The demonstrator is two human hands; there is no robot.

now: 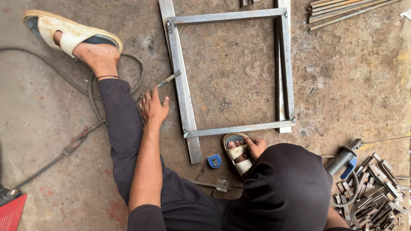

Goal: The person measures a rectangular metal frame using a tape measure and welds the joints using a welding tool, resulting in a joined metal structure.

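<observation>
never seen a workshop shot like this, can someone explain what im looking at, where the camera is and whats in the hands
This is one picture from a camera worn on a person's head, looking straight down; there is no machine. The person sits on a concrete floor in dark clothes and pale sandals. In front lies a rectangular frame of grey metal bars. The left hand holds a thin metal rod tool whose tip meets the frame's left bar. The right hand rests on the sandalled foot by the frame's lower bar. Nearby lie a small blue tape measure, a pile of short metal offcuts, a grey-handled power tool and long thin rods.
</observation>
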